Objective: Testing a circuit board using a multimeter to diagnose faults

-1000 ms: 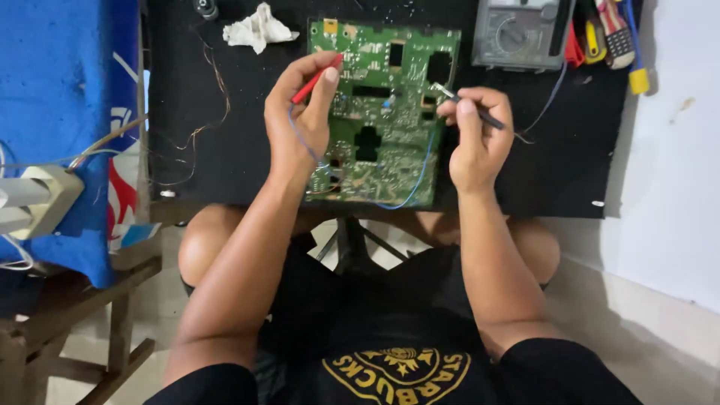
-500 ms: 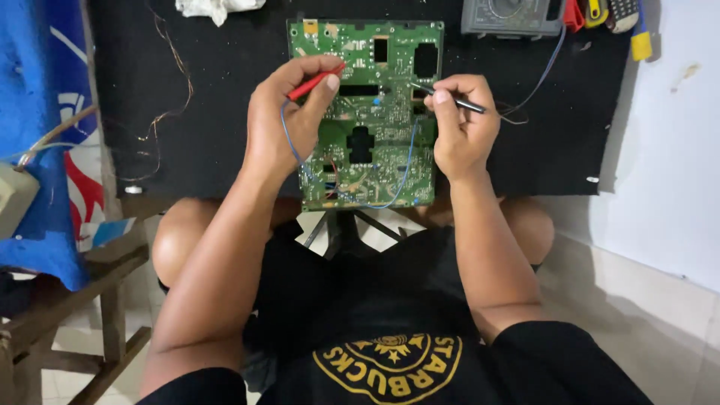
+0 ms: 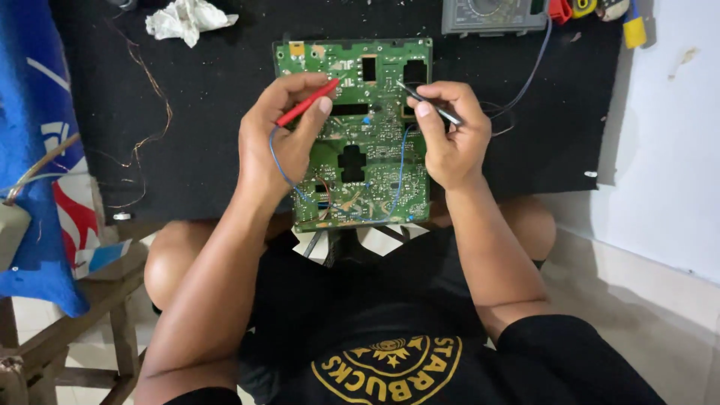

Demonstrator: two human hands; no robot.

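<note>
A makeshift home electronics-repair bench, shown by the black mat [image 3: 202, 150] bearing a green circuit board [image 3: 367, 150], a multimeter [image 3: 491, 15], loose wire scraps [image 3: 146, 112], beside a wooden stool [image 3: 67, 330].

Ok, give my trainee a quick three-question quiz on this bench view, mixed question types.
1. True or false: the left hand holds the red probe.
2. What does the right hand hold? A) black probe B) screwdriver C) crumpled tissue
3. What do both probe tips rest on?

Key:
1. True
2. A
3. The green circuit board, lying on the black mat with the meter at the far edge.
</note>
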